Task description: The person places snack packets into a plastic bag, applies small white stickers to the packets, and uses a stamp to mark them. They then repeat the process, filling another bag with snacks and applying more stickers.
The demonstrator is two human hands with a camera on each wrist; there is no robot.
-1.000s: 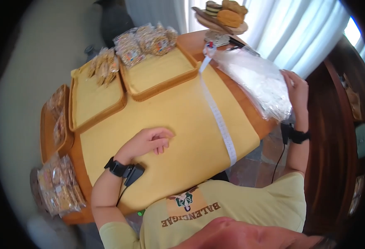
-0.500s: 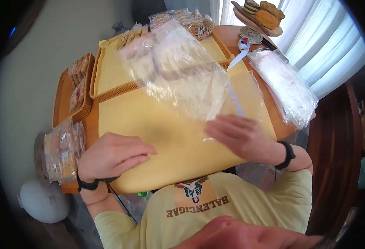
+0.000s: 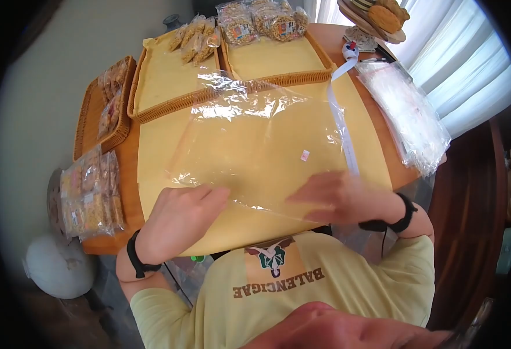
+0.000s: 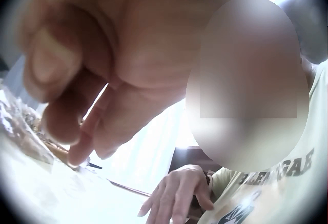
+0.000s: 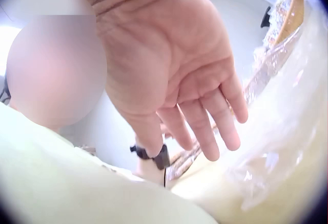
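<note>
A large clear plastic bag (image 3: 249, 131) lies spread on the yellow table cover (image 3: 377, 168) in the head view, its far edge lapping the front of the baskets. A small white-and-red label (image 3: 305, 155) shows within its outline. At the bag's near left corner is my left hand (image 3: 183, 218), palm down with loosely bent fingers; nothing shows in its grasp in the left wrist view. My right hand (image 3: 340, 198), blurred in the head view, hovers over the near right part. Its fingers (image 5: 207, 126) are extended and the palm is bare in the right wrist view.
Wicker baskets (image 3: 174, 107) with bagged snacks (image 3: 200, 41) line the far side. More packs (image 3: 93, 198) sit at the left edge. A stack of clear bags (image 3: 406, 113) lies at the right, beside a white measuring tape (image 3: 340, 119). Hats (image 3: 377, 17) stand at the far right.
My right hand has come from the bag stack on the right to the table's middle. One plastic bag, airborne half a second ago, now lies flatter on the cover. My left hand has shifted slightly.
</note>
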